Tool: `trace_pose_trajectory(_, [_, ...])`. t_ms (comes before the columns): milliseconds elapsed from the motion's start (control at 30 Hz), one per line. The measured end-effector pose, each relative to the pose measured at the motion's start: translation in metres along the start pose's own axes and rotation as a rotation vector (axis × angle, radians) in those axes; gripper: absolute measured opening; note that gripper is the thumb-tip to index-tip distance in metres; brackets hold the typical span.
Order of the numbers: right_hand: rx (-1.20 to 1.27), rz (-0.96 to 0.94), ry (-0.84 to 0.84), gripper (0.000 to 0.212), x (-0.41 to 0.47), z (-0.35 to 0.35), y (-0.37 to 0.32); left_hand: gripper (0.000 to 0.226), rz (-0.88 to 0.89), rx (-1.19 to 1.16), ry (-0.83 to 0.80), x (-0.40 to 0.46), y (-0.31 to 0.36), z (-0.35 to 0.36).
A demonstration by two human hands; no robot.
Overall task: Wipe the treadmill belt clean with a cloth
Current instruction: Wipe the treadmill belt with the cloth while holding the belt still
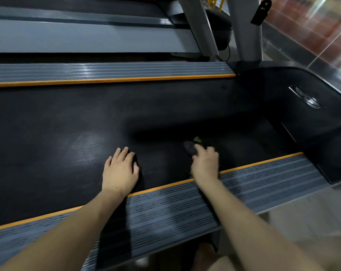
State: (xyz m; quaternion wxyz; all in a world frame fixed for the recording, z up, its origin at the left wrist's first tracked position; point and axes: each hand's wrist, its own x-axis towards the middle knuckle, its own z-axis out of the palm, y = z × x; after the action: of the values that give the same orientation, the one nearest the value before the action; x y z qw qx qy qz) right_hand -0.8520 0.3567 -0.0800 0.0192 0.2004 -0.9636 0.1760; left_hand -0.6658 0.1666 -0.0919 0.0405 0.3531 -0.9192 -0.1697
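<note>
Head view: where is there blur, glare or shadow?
Head view: the right hand and the dark cloth under it are motion-blurred; a dull glare patch lies on the belt left of the left hand; deep shadow covers the belt beyond the right hand; straight rails bow, wide-angle distortion.

belt point(58, 118): lay across the middle, between two side rails
near rail point(175, 208): ran along the belt's near edge; both forearms crossed over it
far rail point(107, 71): ran along the belt's far edge
motor cover point(302, 118): stood at the belt's right end
left hand point(120, 171): lay flat on the belt, just inside the near rail
right hand point(205, 163): rested on the belt, right of the left hand
cloth point(191, 146): lay on the belt at the right hand's fingertips
uprights point(200, 26): rose behind the far rail
</note>
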Motion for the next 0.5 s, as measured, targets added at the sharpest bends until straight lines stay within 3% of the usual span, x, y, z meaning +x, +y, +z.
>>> trace_pose_trajectory(133, [0.072,-0.265,-0.107,0.040,-0.047,0.025,-0.060,0.048,0.017,0.022,-0.046,-0.004,-0.002,-0.004])
trace_pose_trajectory(267, [0.038,-0.364,-0.119,0.036,-0.026,0.009,-0.033,0.050,0.028,0.057,-0.081,-0.014,-0.013,-0.011])
trace_pose_trajectory(433, [0.017,-0.067,-0.027,0.035,0.005,0.002,-0.006,0.050,-0.013,0.048,-0.089,-0.017,-0.017,-0.015])
trace_pose_trajectory(500, [0.053,-0.082,-0.014,0.036,-0.005,0.011,-0.025,0.050,-0.015,0.036,-0.092,-0.016,-0.017,-0.015])
